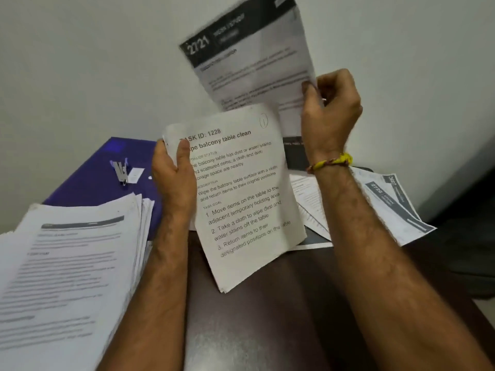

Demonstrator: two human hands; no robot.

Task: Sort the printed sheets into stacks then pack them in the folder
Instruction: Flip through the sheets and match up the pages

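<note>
Sheets (249, 188): thin, curled white paper.

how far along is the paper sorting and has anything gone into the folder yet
Partly sorted. A thick stack of white printed sheets lies at left, and a few dark-banded sheets lie spread at right. The left hand grips a small sheaf headed Task ID 1228; the right hand pinches a raised dark-headed sheet. The purple folder lies closed; packing remains.
</note>
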